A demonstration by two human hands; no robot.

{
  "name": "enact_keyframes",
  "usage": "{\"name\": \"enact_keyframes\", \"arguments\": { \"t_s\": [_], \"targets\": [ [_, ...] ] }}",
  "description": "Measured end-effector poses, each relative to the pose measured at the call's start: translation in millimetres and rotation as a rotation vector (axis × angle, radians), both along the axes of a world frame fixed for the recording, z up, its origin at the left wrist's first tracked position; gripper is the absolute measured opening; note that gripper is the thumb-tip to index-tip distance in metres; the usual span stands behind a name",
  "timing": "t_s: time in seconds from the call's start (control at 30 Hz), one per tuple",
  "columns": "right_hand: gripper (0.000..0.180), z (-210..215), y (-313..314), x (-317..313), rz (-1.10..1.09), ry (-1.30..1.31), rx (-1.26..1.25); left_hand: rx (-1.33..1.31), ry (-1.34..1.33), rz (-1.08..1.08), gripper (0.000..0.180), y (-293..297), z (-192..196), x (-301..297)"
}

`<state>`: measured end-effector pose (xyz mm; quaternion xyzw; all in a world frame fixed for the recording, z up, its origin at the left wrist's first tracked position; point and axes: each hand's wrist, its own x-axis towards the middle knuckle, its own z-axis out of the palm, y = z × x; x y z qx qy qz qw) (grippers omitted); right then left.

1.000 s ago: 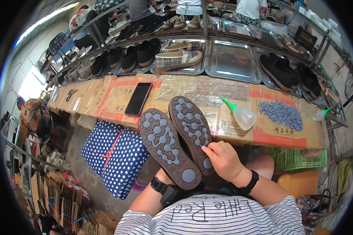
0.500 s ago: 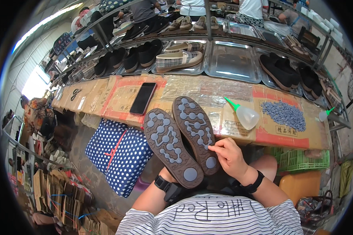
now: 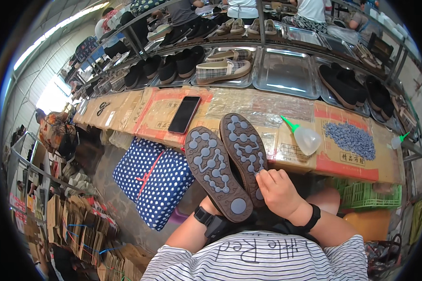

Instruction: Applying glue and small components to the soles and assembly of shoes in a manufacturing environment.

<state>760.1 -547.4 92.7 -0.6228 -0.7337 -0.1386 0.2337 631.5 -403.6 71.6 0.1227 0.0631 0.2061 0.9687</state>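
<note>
A pair of shoes is held up with the soles facing me. The left shoe (image 3: pixel 215 173) overlaps the lower part of the right shoe (image 3: pixel 243 145). Both soles are dark brown, with blue-grey round dots joined by bars. My left hand (image 3: pixel 210 206) supports the pair from beneath, its fingers mostly hidden behind the soles. Over the right shoe's outer edge near the heel, my right hand (image 3: pixel 280 193) is closed in a pinch. Whatever those fingertips hold is too small to make out. The hand partly covers the round heel dot.
On the cardboard-covered bench (image 3: pixel 248 105) lie a phone (image 3: pixel 184 114), a green-tipped squeeze bottle (image 3: pixel 307 141), a pile of small blue-grey pieces (image 3: pixel 350 139) and scissors (image 3: pixel 102 108). Behind stand metal trays (image 3: pixel 286 72) with shoes. A polka-dot cushion (image 3: pixel 154 182) sits left of my legs.
The whole view has shifted, so things appear farther right. My right hand has moved slightly over the right shoe's heel and covers more of its dot. The pair remains held up.
</note>
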Motion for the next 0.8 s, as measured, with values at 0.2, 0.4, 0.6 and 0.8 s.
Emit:
{"name": "enact_keyframes", "arguments": {
  "t_s": [0.2,0.4,0.6,0.8],
  "targets": [
    [0.037,0.1,-14.1,22.9,-0.026,0.549,0.171,0.028,0.023,0.017,0.021,1.9,3.7,-2.0],
    [0.034,7.4,-54.2,75.6,-0.294,0.573,0.415,0.086,0.060,0.016,0.021,2.1,15.3,4.6],
    [0.035,12.4,-95.4,126.9,-0.433,0.619,0.531,0.545,0.429,0.058,0.021,-5.2,92.9,18.5],
    [0.034,27.1,-100.5,153.0,-0.368,0.568,0.484,1.858,0.843,0.235,0.005,95.1,114.9,135.6]
  ]
}}
